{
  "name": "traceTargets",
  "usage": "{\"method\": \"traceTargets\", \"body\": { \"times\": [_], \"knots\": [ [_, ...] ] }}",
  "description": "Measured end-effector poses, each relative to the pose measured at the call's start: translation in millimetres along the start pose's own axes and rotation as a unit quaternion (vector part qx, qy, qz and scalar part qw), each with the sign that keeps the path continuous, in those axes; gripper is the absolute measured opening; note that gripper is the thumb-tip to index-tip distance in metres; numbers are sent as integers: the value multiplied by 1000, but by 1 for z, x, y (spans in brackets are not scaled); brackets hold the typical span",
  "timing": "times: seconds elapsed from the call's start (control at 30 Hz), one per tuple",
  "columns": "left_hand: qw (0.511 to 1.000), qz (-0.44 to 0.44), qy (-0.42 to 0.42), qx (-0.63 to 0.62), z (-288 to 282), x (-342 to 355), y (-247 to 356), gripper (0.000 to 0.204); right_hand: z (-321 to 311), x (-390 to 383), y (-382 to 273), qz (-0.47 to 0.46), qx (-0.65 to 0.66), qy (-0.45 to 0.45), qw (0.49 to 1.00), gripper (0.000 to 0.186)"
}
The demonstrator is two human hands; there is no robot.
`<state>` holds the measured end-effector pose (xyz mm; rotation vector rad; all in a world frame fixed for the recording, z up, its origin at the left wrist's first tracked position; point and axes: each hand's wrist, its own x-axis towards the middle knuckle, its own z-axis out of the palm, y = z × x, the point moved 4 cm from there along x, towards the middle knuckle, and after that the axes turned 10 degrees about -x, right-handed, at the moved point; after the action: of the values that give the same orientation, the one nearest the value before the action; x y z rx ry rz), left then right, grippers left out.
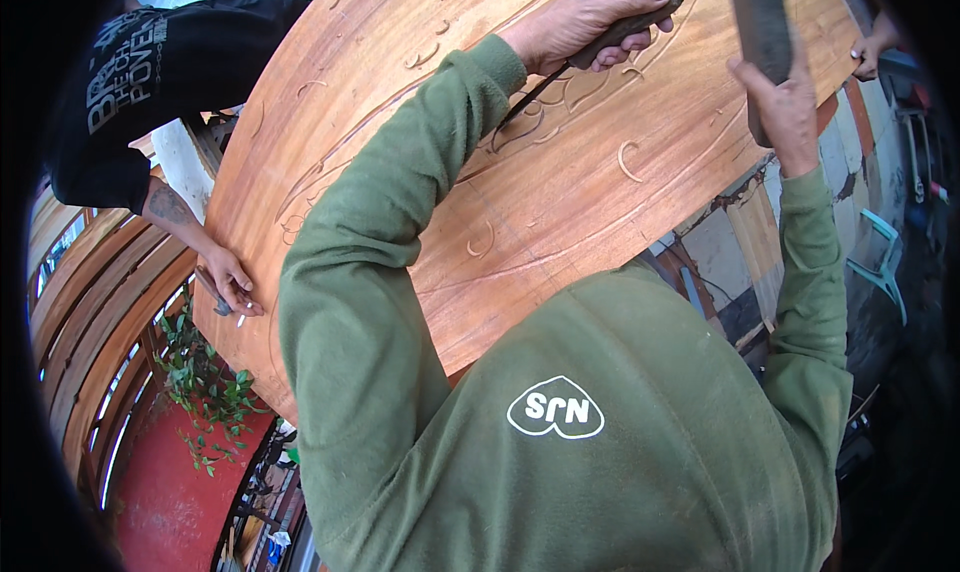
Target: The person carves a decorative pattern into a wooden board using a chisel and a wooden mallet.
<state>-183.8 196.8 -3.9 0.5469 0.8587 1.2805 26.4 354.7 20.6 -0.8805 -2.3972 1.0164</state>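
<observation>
My left hand (565, 24) is closed round the dark handle of a carving chisel (622, 36), thumb on the butt end. Its thin dark blade slants down to the wood, with the tip against a carved line. On the right, my right hand (785, 117) grips a long, dark mallet (758, 27), raised and slightly blurred, its upper end cut off by the picture's edge. Beneath both hands lies a broad, reddish-brown wooden panel (560, 222) with a curved rim and carved leaf-like lines. Curled wood shavings (628, 160) are scattered over it.
At the left, a person in a black shirt (190, 62) rests a hand (230, 277) with a cigarette on the panel's edge. Another person's hand (868, 57) touches the far right edge. A leafy plant (205, 377), slatted wood (110, 312) and a teal plastic frame (880, 262) stand around.
</observation>
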Motion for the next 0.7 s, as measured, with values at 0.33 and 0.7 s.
{"method": "traceTargets", "body": {
  "times": [0.33, 0.7],
  "knots": [
    [998, 34, 49, -37, -15, -4, -1, 46, 8, 29, -3, -44, -37, -20, 998, 77],
    [989, 85, 117, -38, -21, -22, 11, 43, 13, 66, -59, -20, 85, -16, 996, 80]
  ]
}}
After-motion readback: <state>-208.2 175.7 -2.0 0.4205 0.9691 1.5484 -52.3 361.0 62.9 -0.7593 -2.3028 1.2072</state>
